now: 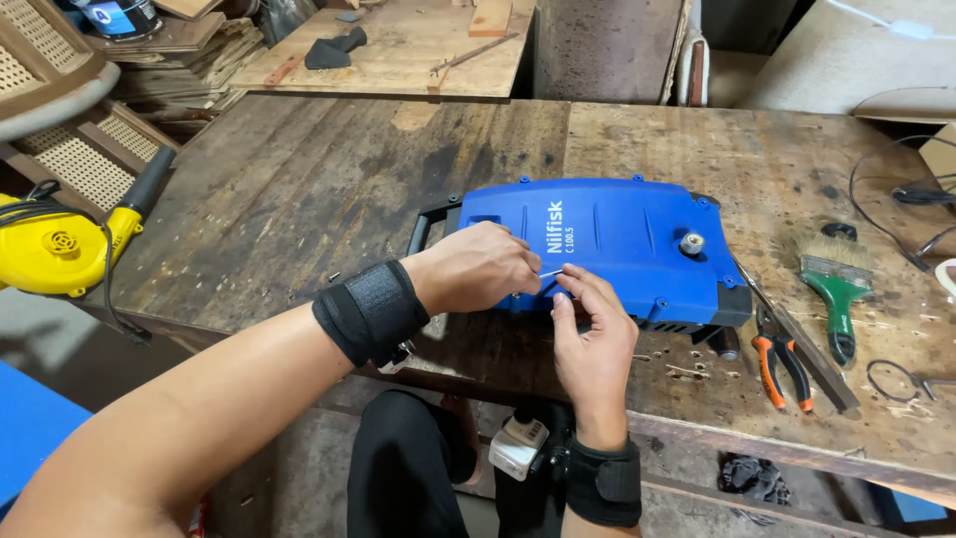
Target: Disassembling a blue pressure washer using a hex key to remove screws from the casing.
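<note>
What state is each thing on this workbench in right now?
Blue machine housing: lying flat on the wooden workbench, cover on.
Left hand: pinching a thin metal pin at the housing's edge.
Right hand: fingertips at the same pin.
Pliers: lying unused, handles spread.
Green paintbrush: lying flat, untouched.

Green-handled brush (836, 282), orange-handled pliers (781, 354), yellow blower (55, 249), perhaps a wire loop (889, 380), on worn wooden bench (299, 189)
</note>
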